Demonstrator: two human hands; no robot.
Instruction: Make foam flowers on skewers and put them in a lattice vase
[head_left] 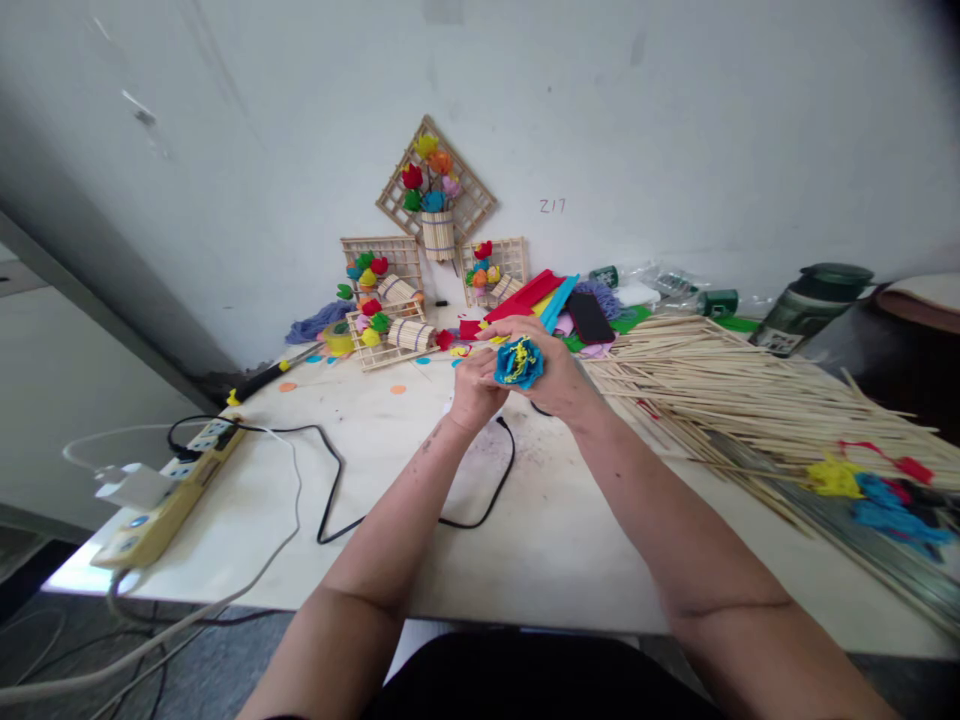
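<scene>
A blue paper flower (519,363) with a frilly yellow centre faces up between my two hands, above the middle of the white table. My left hand (478,388) is closed at the flower's left side, its fingers pressed together. On the other side my right hand (551,365) wraps round the flower from the right and behind, its fingers reaching over toward my left hand. The flower's underside and any stem are hidden by the hands.
Wooden sticks (712,390) cover the right side, near a dark green bottle (814,308). Lattice frames with paper flowers (437,190) stand at the wall. A power strip (161,500) lies left; a black cable (337,460) crosses the table (562,560). Behind my hands are coloured strips (529,295) and a phone (590,318).
</scene>
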